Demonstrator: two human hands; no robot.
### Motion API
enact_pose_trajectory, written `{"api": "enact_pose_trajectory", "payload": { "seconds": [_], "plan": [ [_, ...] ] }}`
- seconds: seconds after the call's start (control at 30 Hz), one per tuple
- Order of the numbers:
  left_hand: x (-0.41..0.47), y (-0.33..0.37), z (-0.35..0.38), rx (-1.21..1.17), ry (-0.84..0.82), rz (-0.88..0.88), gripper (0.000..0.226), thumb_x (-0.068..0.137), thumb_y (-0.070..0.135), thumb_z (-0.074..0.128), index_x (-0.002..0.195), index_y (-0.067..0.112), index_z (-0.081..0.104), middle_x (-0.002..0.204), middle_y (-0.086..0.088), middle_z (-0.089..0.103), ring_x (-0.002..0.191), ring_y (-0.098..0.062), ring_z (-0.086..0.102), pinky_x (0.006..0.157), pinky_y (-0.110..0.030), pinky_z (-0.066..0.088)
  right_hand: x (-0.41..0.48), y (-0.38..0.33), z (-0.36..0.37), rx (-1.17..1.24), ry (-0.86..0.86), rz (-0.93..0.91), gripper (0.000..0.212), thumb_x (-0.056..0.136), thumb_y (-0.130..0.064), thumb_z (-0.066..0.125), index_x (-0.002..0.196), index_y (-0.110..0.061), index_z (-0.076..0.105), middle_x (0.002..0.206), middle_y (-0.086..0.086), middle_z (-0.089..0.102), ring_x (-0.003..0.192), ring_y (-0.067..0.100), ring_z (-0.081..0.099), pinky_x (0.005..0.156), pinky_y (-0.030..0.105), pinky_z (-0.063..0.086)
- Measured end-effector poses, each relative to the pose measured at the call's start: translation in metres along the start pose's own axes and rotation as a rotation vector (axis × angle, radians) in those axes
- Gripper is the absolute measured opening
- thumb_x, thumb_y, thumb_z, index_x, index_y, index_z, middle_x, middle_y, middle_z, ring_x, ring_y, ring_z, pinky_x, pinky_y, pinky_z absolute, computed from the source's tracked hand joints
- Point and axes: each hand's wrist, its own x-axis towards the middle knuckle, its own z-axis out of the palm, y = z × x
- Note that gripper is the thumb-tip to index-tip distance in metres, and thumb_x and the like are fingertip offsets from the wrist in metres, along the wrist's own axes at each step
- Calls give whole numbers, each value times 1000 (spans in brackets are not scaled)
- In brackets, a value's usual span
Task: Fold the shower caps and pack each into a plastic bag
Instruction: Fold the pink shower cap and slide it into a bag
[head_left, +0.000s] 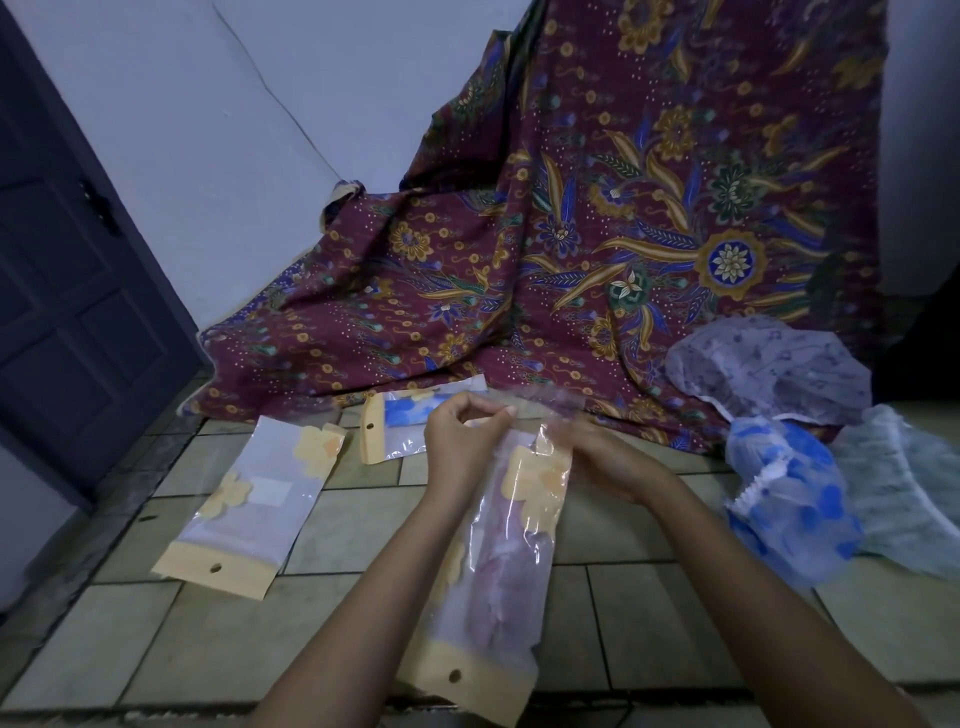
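A clear plastic bag with a yellow header strip and a yellow flower print stands between my hands, with a folded purple shower cap inside it. My left hand pinches the bag's open top edge. My right hand holds the top flap from the right, partly hidden behind blurred plastic. Two packed bags lie on the tiled floor: one at the left, another with a blue cap behind my left hand. Loose caps lie at the right: a blue-flowered one, a grey-patterned one and a pale green one.
A maroon batik cloth hangs down the wall and spreads onto the floor behind the bags. A dark door stands at the left. The floor is beige tile.
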Motion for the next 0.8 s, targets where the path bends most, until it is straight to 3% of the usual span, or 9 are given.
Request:
{"api": "enact_pose_trajectory", "payload": {
  "seconds": [0.07, 0.17, 0.27, 0.43, 0.53, 0.67, 0.73, 0.8],
  "plan": [
    [1, 0, 1, 33, 29, 24, 21, 75, 6, 73, 62, 15, 58, 68, 2, 63, 70, -10, 58, 77, -29, 47, -2, -3, 2, -113, 0, -45, 4, 85, -18, 64, 82, -17, 66, 72, -7, 67, 66, 6, 63, 62, 18, 50],
    [1, 4, -2, 52, 63, 51, 22, 77, 8, 72, 65, 20, 58, 70, 7, 62, 73, -6, 57, 77, -26, 46, 1, -1, 2, -80, 158, -112, 23, 80, 1, 66, 93, -16, 59, 76, -1, 61, 63, 7, 61, 55, 18, 50],
    [1, 8, -6, 14, 54, 3, 13, 80, 14, 71, 81, 18, 59, 80, 6, 61, 76, -7, 56, 72, -23, 45, 1, -1, 4, 84, 242, -124, 39, 79, 9, 62, 109, -14, 53, 81, 4, 66, 63, 7, 67, 52, 19, 52],
    [0, 4, -14, -12, -118, -235, 22, 85, 21, 66, 101, 10, 57, 87, -7, 61, 73, -15, 57, 65, -22, 46, 3, -6, 2, 208, 385, -213, 41, 78, 13, 59, 112, -9, 52, 82, 4, 69, 67, 6, 67, 60, 20, 55],
    [0, 7, -18, 33, -111, -77, 18, 84, 12, 67, 95, -1, 65, 84, -10, 58, 75, -17, 50, 66, -27, 40, 0, -17, 4, 149, 432, -280, 26, 82, 9, 58, 98, -12, 58, 84, -2, 69, 67, 0, 66, 60, 14, 52],
    [6, 22, -25, 146, -85, 130, 15, 80, 9, 70, 95, 11, 69, 79, 6, 62, 54, 1, 40, 56, -21, 36, -2, -28, 7, 44, 503, -378, 19, 81, 6, 61, 82, -13, 63, 64, -14, 70, 61, -4, 63, 58, 11, 49],
    [5, 28, -28, 186, -115, 198, 14, 81, 12, 69, 93, 18, 69, 73, 13, 63, 45, -2, 30, 51, -21, 32, -3, -30, 9, 6, 518, -420, 18, 79, 4, 64, 77, -14, 65, 63, -13, 69, 61, -3, 62, 59, 13, 50],
    [2, 34, -28, 170, -133, 198, 9, 84, 13, 67, 90, 19, 70, 68, 13, 63, 41, -4, 33, 45, -19, 36, -5, -32, 10, -21, 529, -451, 19, 78, 3, 65, 75, -16, 66, 61, -14, 68, 60, -3, 61, 59, 14, 51]
  ]
}}
